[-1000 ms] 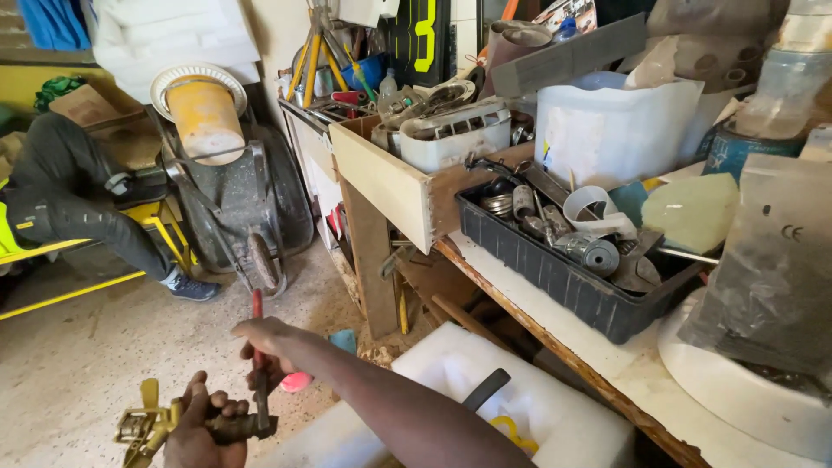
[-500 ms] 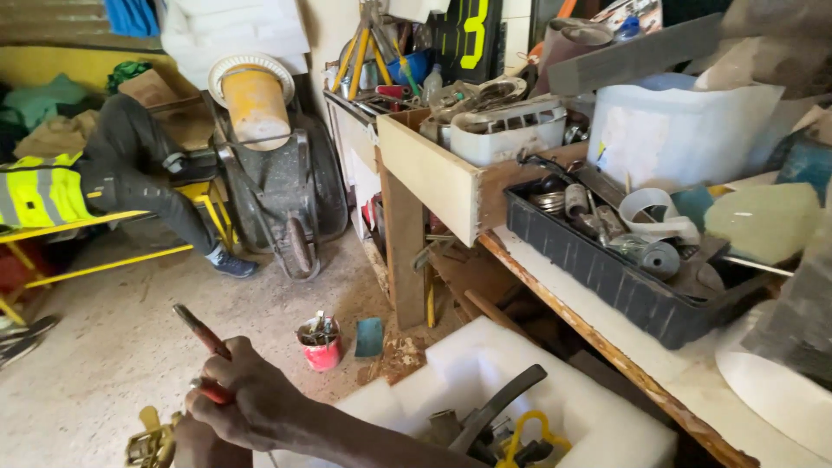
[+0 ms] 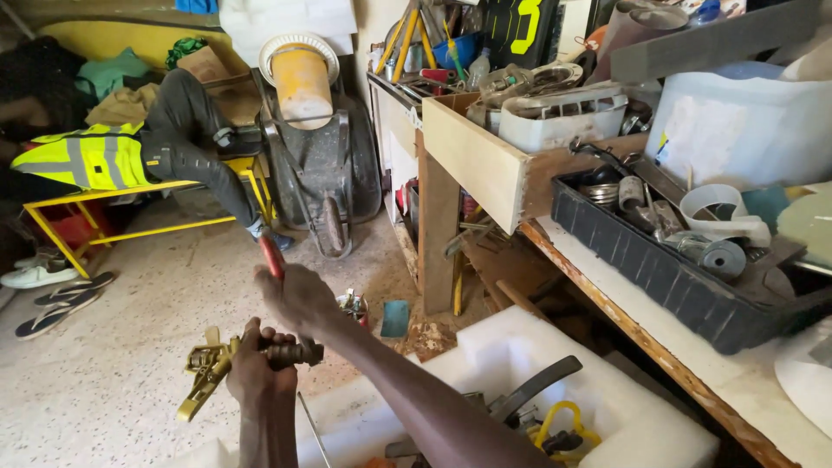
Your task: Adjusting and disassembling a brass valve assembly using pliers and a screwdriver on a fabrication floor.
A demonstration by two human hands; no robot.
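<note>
While the left hand (image 3: pixel 260 368) closes its grip around a dull brass fitting (image 3: pixel 290 353), a knurled, cylindrical piece joined to a yellowish metal bracket (image 3: pixel 204 373) that juts out to the left, the right hand (image 3: pixel 299 299) sits just above it, wrapped narrowly around a red-handled tool (image 3: pixel 271 256). Only the smooth red handle shows above the knuckles; the working end is hidden behind the hand, so what kind of tool it is cannot be told. Both hands hover near the bottom of the view, over a speckled concrete floor (image 3: pixel 130 347). To the right of the forearm lies a white foam tray (image 3: pixel 520 347), blocky and matte, holding a dark curved handle (image 3: pixel 533 390) and a loop of yellow cable (image 3: pixel 563 425), partly cut off at the lower edge. Farther right, a rough wooden worktop (image 3: pixel 607 303) carries a black ribbed plastic crate (image 3: pixel 641 260) of greasy metal parts. At far left, a person's dark trouser leg (image 3: pixel 195 139) rests on a yellow steel frame (image 3: pixel 113 208).
</note>
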